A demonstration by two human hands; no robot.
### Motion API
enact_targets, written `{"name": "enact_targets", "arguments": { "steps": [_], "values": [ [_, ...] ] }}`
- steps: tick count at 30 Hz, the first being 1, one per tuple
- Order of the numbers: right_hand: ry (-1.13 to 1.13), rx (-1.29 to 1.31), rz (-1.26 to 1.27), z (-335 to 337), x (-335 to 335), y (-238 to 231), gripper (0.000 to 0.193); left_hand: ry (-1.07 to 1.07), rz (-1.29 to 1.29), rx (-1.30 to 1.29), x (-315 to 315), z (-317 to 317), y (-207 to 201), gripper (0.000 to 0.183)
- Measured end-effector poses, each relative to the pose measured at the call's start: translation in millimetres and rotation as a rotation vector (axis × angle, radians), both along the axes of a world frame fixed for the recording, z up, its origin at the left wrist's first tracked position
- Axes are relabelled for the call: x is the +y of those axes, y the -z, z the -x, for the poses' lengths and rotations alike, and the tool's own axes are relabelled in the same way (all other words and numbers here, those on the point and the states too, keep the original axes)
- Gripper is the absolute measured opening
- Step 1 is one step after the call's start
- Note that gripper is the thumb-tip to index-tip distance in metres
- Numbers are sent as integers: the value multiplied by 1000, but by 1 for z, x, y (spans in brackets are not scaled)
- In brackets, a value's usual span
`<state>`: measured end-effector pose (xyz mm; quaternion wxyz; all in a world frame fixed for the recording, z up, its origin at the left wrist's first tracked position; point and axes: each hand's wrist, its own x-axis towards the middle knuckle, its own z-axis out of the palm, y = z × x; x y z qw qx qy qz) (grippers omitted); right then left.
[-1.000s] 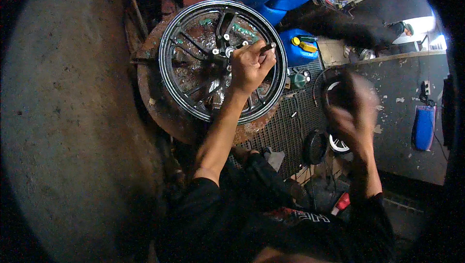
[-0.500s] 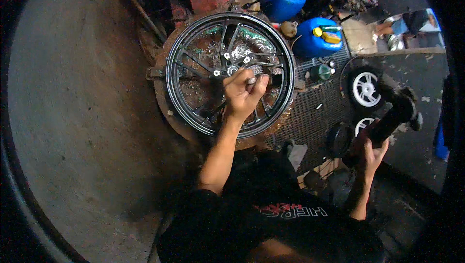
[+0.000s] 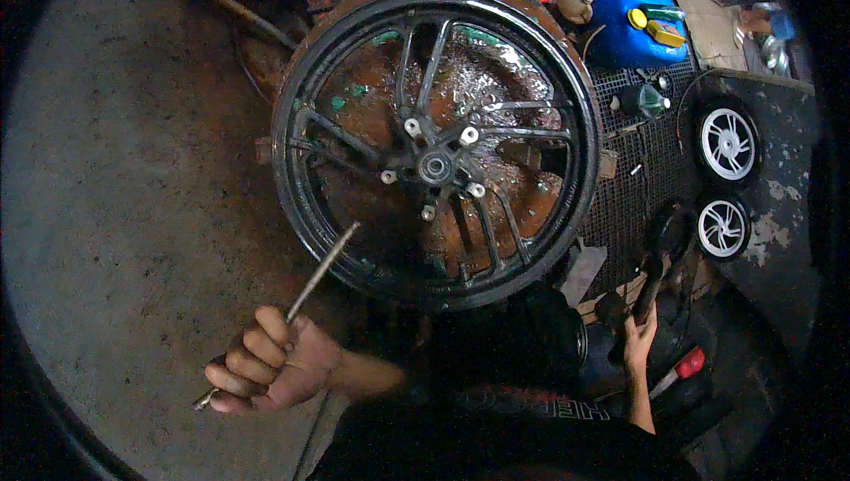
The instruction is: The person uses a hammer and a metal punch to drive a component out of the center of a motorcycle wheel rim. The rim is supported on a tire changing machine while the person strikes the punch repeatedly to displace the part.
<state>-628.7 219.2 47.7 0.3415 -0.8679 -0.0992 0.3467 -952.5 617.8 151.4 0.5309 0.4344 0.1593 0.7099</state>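
Observation:
My left hand (image 3: 274, 361), at the lower left, is closed around a thin metal rod (image 3: 323, 270). One end of the rod points up toward the wheel; the other pokes out below my fingers. A black spoked motorcycle wheel (image 3: 589, 144) lies flat on a round, rusty stand, its hub bearing (image 3: 436, 168) facing up, with several pale bolt bosses around it. Off to the right, my right hand (image 3: 639, 335) grips a dark hammer (image 3: 652, 290) held low; its head blends into the dark background. Neither hand touches the wheel.
A blue drum (image 3: 633, 29) with a yellow bottle (image 3: 666, 34) on it stands at the upper right. Two wheels with white spokes (image 3: 728, 144) lie on the floor at right, by a black grating (image 3: 624, 184). A red-ended tool (image 3: 691, 362) lies below my right hand.
My left hand has moved from the wheel's hub down and left, carrying the rod. My right hand has lowered the hammer. The wheel now appears larger as the view has shifted.

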Motion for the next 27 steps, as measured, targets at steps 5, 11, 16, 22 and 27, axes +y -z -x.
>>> {"name": "enact_targets", "arguments": {
  "steps": [5,11,16,22,27],
  "values": [
    [54,49,133,11,-21,16,62,-110,80,-56,2,0,23,42],
    [-11,-63,202,13,-34,28,60,14,77,-118,9,-6,42,39],
    [54,138,174,17,-34,32,64,-7,84,-88,6,-14,54,39],
    [1,90,230,25,-15,23,62,-20,95,-65,5,-19,58,38],
    [21,158,174,21,-25,34,63,-23,96,-58,3,-24,57,38]
  ]
}}
